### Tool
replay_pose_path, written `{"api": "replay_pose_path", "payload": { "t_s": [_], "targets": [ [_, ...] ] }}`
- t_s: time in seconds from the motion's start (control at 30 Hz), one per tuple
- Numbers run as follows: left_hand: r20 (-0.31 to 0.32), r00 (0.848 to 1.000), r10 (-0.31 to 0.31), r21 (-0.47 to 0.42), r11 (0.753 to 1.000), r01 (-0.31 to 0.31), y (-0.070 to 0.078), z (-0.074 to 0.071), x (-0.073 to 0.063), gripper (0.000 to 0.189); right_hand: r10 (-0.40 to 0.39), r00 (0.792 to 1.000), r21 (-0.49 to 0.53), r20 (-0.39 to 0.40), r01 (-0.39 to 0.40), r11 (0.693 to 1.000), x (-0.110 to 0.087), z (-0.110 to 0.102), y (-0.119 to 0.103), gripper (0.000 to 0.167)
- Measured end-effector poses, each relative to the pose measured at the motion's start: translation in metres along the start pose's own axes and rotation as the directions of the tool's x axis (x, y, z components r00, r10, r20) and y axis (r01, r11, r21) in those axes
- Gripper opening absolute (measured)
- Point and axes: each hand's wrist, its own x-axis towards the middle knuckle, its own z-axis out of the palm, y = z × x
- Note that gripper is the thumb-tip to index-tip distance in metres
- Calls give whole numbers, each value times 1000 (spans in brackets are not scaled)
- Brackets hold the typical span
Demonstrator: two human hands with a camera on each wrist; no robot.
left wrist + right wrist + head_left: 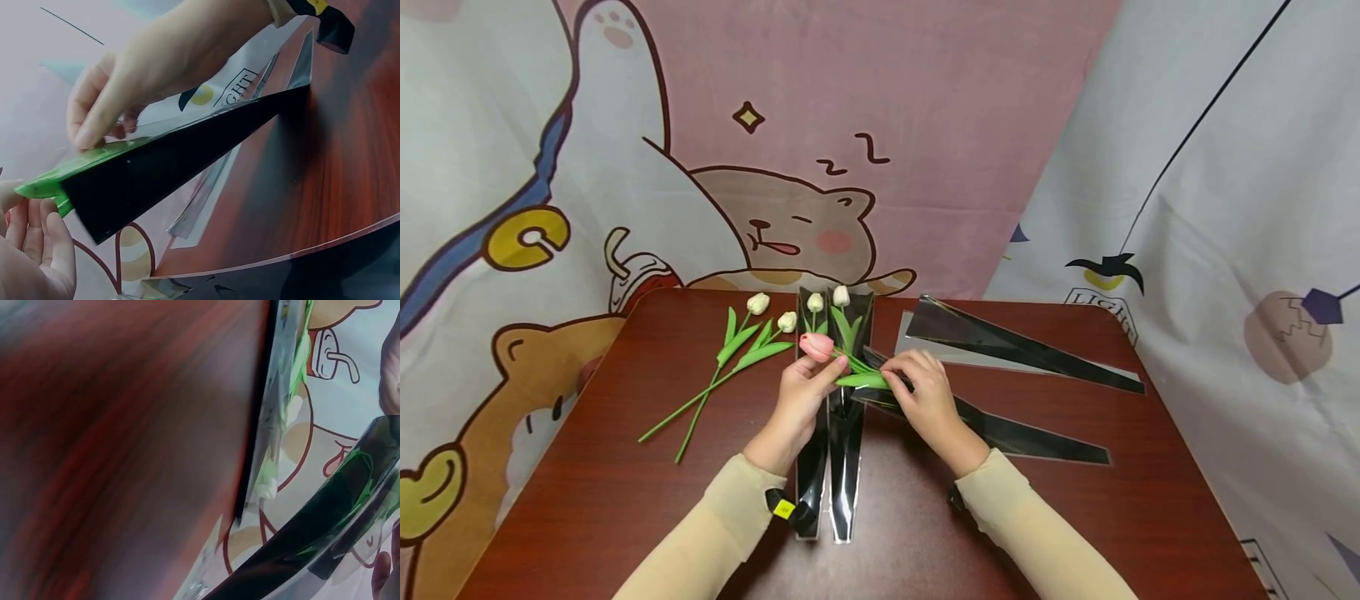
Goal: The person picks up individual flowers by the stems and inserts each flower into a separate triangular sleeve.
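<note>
My left hand [797, 404] pinches an artificial pink tulip [817, 347] just below its head. The stem and green leaves point right, into the wide mouth of a black and clear flower sleeve [1037, 437]. At that mouth my right hand [931, 404] pinches the sleeve's clear upper edge, with thumb and fingertips over the leaves. In the left wrist view the sleeve [162, 169] tapers away to the right, and a green leaf [47, 181] sticks out of its mouth. The right wrist view shows leaves through the sleeve [300, 531]; the stem's lower end is hidden.
Two filled sleeves [844, 500] lie side by side at the table's middle, each with a white tulip [841, 296]. Two loose white tulips [758, 303] cross at the left. More flat sleeves [1000, 337] lie at the back right. A patterned curtain [970, 125] hangs behind the table.
</note>
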Motion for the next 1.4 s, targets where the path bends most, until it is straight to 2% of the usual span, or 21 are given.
{"api": "replay_pose_path", "payload": {
  "t_s": [0.23, 0.4, 0.53, 0.6, 0.67, 0.73, 0.83, 0.9, 0.93, 0.97, 1.03, 1.07, 1.2, 1.3, 1.4],
  "targets": [
    [21, 999, -36, 73, 997, 34, -5, 2, -1, 11, -32, 999, 13, 8, 32, 999, 2, 2, -3, 6],
    [0, 999, -33, 103, 994, 32, -7, 0, -1, 11, -22, 1000, 3, 7, 22, 1000, 0, 0, 0, 5],
    [13, 999, -42, 136, 990, 40, -7, 1, -1, 13, -4, 1000, 3, 17, 4, 1000, 0, 1, 0, 4],
    [26, 999, -29, 188, 982, 23, -7, 1, -1, 17, -4, 1000, 3, 22, 4, 1000, 0, 2, -2, 5],
    [43, 999, 12, 260, 965, -23, -7, 1, -1, 21, -14, 1000, 3, 23, 14, 1000, 0, 3, -3, 5],
    [55, 995, 81, 360, 928, -95, -7, 0, 0, 24, -27, 999, 1, 20, 27, 1000, 1, 4, -4, 5],
    [77, 976, 203, 532, 820, -212, -5, -4, -1, 27, -34, 999, -5, 12, 34, 999, 0, 4, -3, 5],
    [89, 960, 265, 618, 742, -262, -2, -7, -1, 30, -26, 1000, -8, 12, 26, 1000, -1, 3, -2, 4],
    [96, 954, 282, 642, 715, -276, -1, -8, -1, 31, -22, 1000, -8, 13, 22, 1000, -1, 3, -1, 4],
    [104, 951, 292, 653, 701, -286, 1, -9, 0, 33, -15, 1000, -6, 14, 15, 1000, -1, 2, 0, 4],
    [110, 949, 296, 648, 702, -295, 5, -11, 0, 40, -1, 1000, -2, 17, 1, 1000, -1, 2, 1, 5],
    [116, 947, 300, 632, 713, -303, 7, -12, 0, 44, 5, 1000, -2, 18, -5, 1000, -1, 1, 1, 5],
    [92, 957, 277, 553, 785, -280, 22, -8, -9, 60, 23, 1000, -8, 10, -23, 1000, -1, 1, 2, 5],
    [67, 958, 278, 512, 815, -272, 24, -6, -12, 62, 27, 1000, -17, 0, -27, 999, -1, 1, 3, 4],
    [59, 951, 304, 515, 807, -290, 14, -10, -6, 59, 29, 1000, -19, -7, -30, 999, -2, 1, 3, 4]
  ]
}}
